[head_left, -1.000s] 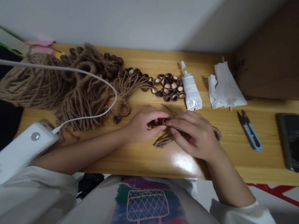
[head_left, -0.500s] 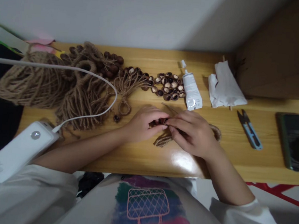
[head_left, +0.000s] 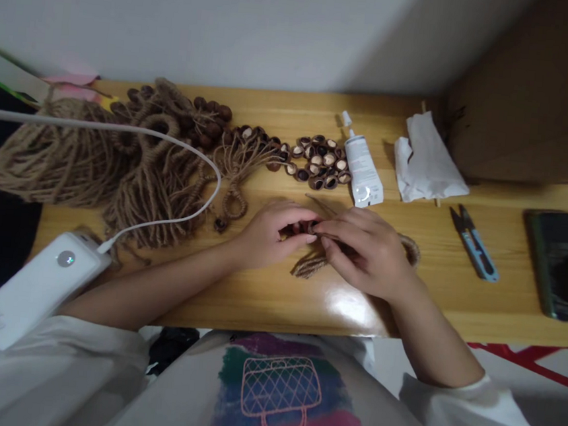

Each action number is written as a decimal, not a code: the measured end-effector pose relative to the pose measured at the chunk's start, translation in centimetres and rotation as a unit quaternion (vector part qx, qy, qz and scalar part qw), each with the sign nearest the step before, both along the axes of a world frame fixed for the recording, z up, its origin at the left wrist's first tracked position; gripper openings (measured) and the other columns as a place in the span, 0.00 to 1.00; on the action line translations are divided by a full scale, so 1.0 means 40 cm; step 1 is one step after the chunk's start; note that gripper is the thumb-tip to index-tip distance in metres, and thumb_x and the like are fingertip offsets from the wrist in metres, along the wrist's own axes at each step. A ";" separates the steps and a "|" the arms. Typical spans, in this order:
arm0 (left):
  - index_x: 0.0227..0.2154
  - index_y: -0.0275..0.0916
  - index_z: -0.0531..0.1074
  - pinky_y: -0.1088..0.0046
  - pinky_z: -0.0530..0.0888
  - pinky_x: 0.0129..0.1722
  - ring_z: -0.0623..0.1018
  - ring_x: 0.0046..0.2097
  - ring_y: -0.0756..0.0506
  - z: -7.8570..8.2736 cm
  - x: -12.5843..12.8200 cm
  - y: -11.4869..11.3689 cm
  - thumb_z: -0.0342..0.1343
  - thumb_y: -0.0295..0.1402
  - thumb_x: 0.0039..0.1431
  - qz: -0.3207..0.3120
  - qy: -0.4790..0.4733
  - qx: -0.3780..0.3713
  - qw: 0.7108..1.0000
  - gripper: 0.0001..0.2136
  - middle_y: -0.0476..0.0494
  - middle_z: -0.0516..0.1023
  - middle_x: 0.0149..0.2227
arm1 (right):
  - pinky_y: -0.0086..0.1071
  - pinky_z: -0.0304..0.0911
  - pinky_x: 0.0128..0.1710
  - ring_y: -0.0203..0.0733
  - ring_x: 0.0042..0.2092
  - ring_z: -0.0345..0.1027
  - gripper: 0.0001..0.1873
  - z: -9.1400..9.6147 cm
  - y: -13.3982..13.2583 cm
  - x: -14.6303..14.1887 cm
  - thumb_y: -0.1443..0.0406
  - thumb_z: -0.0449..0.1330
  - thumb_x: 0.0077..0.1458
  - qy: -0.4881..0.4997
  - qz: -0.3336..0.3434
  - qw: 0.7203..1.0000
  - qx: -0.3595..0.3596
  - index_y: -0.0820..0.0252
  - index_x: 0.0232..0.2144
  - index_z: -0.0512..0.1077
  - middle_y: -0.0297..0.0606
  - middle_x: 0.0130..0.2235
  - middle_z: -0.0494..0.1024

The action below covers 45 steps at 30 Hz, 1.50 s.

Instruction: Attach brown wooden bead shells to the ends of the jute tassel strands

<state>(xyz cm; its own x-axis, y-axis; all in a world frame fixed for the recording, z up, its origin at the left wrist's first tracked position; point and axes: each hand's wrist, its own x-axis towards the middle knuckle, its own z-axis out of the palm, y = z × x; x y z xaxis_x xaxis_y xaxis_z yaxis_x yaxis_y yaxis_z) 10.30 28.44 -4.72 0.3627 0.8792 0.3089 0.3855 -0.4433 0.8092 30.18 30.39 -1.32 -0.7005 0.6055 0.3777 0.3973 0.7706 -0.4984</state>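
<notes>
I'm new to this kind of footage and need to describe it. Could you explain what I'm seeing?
There is no machine here: these are a person's own bare hands, seen by a camera worn on the head, looking forward and down. The left hand and right hand meet over a wooden table, fingertips on a small dark brown piece, too small to identify. Also on the table are brown twine, cut dark shells, a white tube, blue-handled snips and a phone.

Both forearms (head_left: 158,288) angle inward, left grip (head_left: 272,236) and right grip (head_left: 371,252) pinching close together.
</notes>
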 end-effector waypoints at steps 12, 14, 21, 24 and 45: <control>0.39 0.34 0.74 0.75 0.71 0.30 0.74 0.30 0.51 0.000 0.001 -0.001 0.58 0.31 0.57 0.001 -0.014 -0.006 1.000 0.08 0.46 0.76 0.29 | 0.33 0.62 0.36 0.39 0.34 0.67 0.09 0.002 -0.001 0.003 0.68 0.54 0.56 0.005 -0.005 1.000 -0.010 0.62 0.39 0.70 0.38 0.33 0.76; 0.39 0.35 0.74 0.74 0.71 0.31 0.74 0.30 0.50 0.001 0.001 -0.001 0.58 0.31 0.57 0.001 -0.014 -0.009 1.000 0.09 0.45 0.77 0.30 | 0.33 0.62 0.35 0.39 0.33 0.67 0.08 0.002 -0.001 0.002 0.68 0.54 0.57 -0.002 0.000 1.000 -0.010 0.61 0.38 0.70 0.38 0.32 0.75; 0.40 0.36 0.74 0.71 0.71 0.34 0.75 0.32 0.49 0.004 0.001 0.000 0.58 0.32 0.57 -0.003 -0.007 0.007 1.000 0.09 0.45 0.79 0.31 | 0.33 0.61 0.34 0.39 0.33 0.66 0.08 -0.001 0.000 -0.001 0.67 0.54 0.57 -0.007 0.007 1.000 -0.007 0.62 0.38 0.71 0.39 0.32 0.75; 0.40 0.36 0.74 0.71 0.71 0.35 0.75 0.32 0.49 0.005 0.001 0.001 0.57 0.33 0.58 -0.007 0.005 0.006 1.000 0.09 0.46 0.79 0.31 | 0.33 0.60 0.33 0.38 0.32 0.65 0.08 -0.002 0.000 -0.001 0.67 0.53 0.58 -0.014 0.009 1.000 -0.002 0.62 0.38 0.71 0.39 0.31 0.74; 0.40 0.36 0.74 0.72 0.72 0.33 0.75 0.31 0.50 -0.001 0.001 -0.004 0.58 0.32 0.57 -0.001 -0.024 -0.014 1.000 0.09 0.45 0.78 0.32 | 0.31 0.65 0.35 0.36 0.33 0.69 0.06 0.021 -0.004 0.006 0.67 0.55 0.56 0.060 -0.049 0.996 -0.046 0.60 0.37 0.71 0.37 0.31 0.75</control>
<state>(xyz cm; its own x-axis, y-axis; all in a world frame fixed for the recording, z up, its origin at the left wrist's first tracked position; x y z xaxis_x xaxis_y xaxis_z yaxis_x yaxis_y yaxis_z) 10.34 28.28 -4.77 0.3504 0.8866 0.3020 0.3441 -0.4218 0.8389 30.42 30.22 -0.48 -0.5896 0.7050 0.3941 0.4021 0.6794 -0.6138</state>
